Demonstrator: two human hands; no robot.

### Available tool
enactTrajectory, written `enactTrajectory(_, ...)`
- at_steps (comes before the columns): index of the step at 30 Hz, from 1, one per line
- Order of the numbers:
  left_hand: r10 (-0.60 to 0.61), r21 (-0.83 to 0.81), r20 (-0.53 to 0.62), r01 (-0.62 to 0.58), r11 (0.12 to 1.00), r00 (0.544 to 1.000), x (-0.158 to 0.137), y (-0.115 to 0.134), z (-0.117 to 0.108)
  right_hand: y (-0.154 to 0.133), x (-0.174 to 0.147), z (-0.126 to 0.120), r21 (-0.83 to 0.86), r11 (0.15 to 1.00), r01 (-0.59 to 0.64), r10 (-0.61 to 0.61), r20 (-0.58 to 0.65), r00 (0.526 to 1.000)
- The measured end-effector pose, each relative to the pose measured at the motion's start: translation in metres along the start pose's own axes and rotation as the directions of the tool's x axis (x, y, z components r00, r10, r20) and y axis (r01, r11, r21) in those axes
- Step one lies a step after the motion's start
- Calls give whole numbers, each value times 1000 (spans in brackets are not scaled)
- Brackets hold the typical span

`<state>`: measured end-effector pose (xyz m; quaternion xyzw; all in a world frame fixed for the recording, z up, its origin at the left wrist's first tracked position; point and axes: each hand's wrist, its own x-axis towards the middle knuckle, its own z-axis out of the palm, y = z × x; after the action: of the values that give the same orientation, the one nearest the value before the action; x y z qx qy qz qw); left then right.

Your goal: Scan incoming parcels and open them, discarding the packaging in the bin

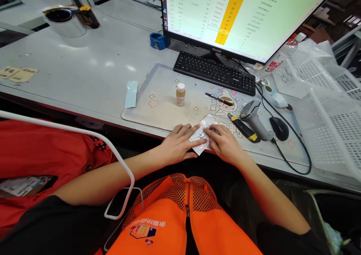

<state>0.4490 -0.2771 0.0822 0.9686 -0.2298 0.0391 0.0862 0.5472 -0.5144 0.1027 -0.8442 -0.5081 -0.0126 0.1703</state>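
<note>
A white plastic packet (200,146) with dark writing lies at the desk's front edge, partly covered by my hands. My left hand (180,140) rests palm down on its left side, fingers stretched and spread. On the other side, my right hand (224,142) grips the packet with bent fingers close together. Beyond them stands a small clear bottle (180,96) with a white cap, upright on the desk mat (166,116). A pale blue sachet (131,94) lies to its left, overlapping the mat's edge. A black pen (219,99) is on the mat behind the packet.
Right of my hands are a box cutter (244,128), a barcode scanner (256,121) and a black mouse (279,128) with cables. White plastic baskets (324,127) line the right side. A keyboard (214,73) and monitor (242,18) stand behind; a tape roll (66,25) sits far left.
</note>
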Motion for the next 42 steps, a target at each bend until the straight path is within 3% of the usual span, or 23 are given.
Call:
enactTrajectory(2,-8,-40,-7,8,999,1000,-2,-1,0,7,-10,-14,64,998,-13,17,-62,998)
enactTrajectory(4,-20,-84,-18,18,996,1000,-3,-3,0,29,-29,-39,73,994,-81,94,-201,975)
enactTrajectory(6,-45,-118,-30,41,992,999,-3,-7,0,68,-55,-66,0,976,-219,201,-392,898)
enactTrajectory(8,-81,-137,-33,76,988,996,2,-12,0,120,-83,-88,-104,918,-383,258,-577,775)
enactTrajectory(10,-113,-146,-26,108,983,993,11,-17,-1,175,-108,-97,-158,849,-504,277,-679,680)
enactTrajectory(13,-145,-163,19,146,976,989,22,-20,-7,238,-132,-83,-138,792,-595,379,-652,656)
enactTrajectory(15,-162,-190,56,170,967,985,25,-19,-11,260,-140,-64,-86,773,-628,466,-595,655)
enactTrajectory(21,-197,-283,47,202,938,979,22,-18,-10,276,-146,-28,-74,763,-642,493,-576,652)
enactTrajectory(26,-230,-348,19,222,911,973,19,-19,-12,286,-144,-28,-64,775,-629,501,-545,672)
enactTrajectory(35,-226,-391,-64,184,902,972,16,-28,-2,262,-136,-33,-3,744,-668,541,-585,605)
enactTrajectory(42,-240,-494,-105,159,855,965,15,-38,-2,266,-137,-31,-38,774,-632,494,-588,640)
